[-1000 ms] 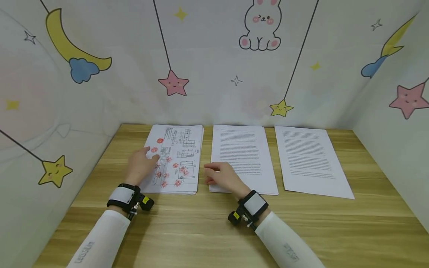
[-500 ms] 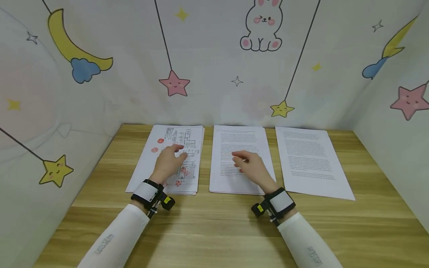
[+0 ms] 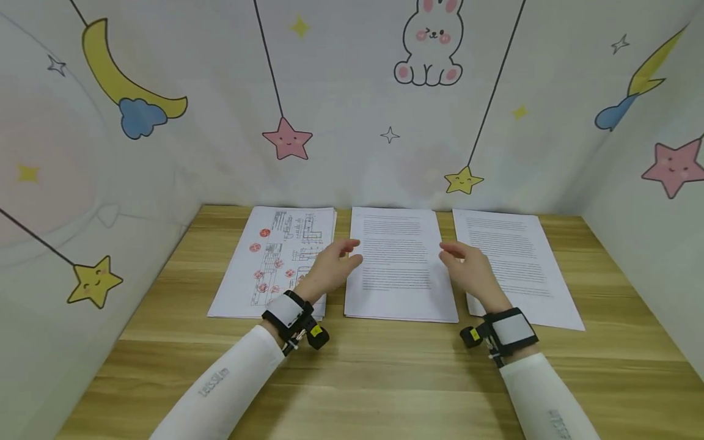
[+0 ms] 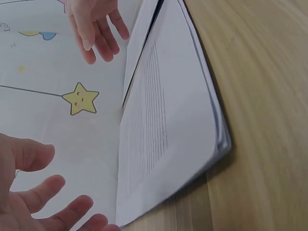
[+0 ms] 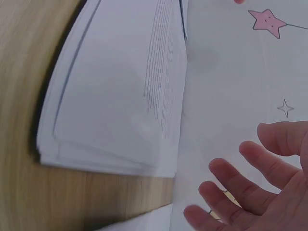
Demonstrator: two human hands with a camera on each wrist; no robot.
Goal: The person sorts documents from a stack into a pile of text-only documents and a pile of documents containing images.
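Observation:
A middle stack of printed paper [image 3: 393, 263] lies on the wooden table, its sheets slightly uneven at the edges in both wrist views. My left hand [image 3: 332, 266] hovers at its left side, over the gap beside the left stack, with fingers spread and nothing held. On the other side, my right hand [image 3: 470, 269] is held above the gap between the middle stack and the right sheet, its fingers [image 5: 245, 192] loosely extended. Both palms face each other across the middle stack. The left stack of drawings [image 3: 242, 269] with red stamps is partly hidden by my left hand.
A text-covered paper [image 3: 528, 275] lies at the right, turned slightly. The wooden table [image 3: 385, 379] meets a pale wall [image 3: 341, 79] with printed stars, a moon and a rabbit behind the papers, and more wall stands at both sides.
Both hands have moved to the right: the left from over the stamped drawings to the middle stack's left side, the right from the middle stack's left edge to its right side. The papers lie still.

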